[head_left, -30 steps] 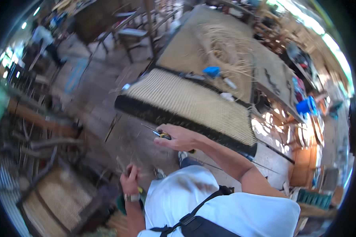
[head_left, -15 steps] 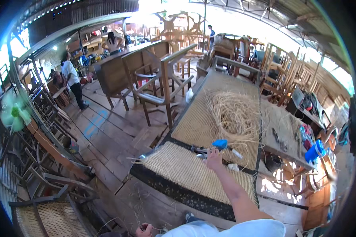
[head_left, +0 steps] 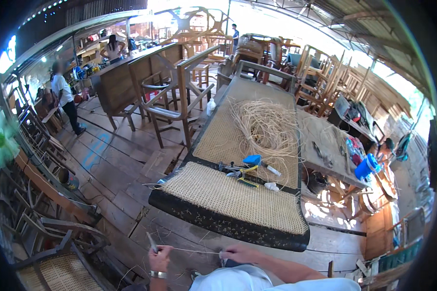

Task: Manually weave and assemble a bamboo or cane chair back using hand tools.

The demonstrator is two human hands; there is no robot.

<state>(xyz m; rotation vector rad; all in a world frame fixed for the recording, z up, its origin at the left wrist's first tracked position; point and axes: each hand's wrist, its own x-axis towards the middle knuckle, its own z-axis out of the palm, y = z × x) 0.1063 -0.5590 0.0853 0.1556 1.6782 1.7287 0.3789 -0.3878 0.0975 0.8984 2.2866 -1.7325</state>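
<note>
A thin pale cane strand (head_left: 194, 250) is stretched almost level between my two hands, low in the view. My left hand (head_left: 159, 259), with a metal watch band at its wrist, is closed around one end. Out of that fist sticks a short, narrow greyish tool (head_left: 152, 241), its kind unclear. My right hand (head_left: 238, 253) pinches the other end of the strand. Beyond them lies the woven cane seat (head_left: 218, 196) of a long dark-framed bench. Pliers with yellow handles (head_left: 246, 169), a blue block-like thing (head_left: 252, 160) and a white crumpled bit (head_left: 272, 186) rest on it.
A big coil of loose cane strands (head_left: 267, 123) covers the bench's far part. On its right stands a side table (head_left: 325, 145) with a blue jug (head_left: 367, 166). Wooden chair frames (head_left: 184, 92) stand beyond, a fan (head_left: 1, 140) at far left. A person (head_left: 65, 94) stands at left.
My right hand has come back from the tools on the bench to the strand near my body. My left hand has risen, the greyish tool now showing. The view has shifted right.
</note>
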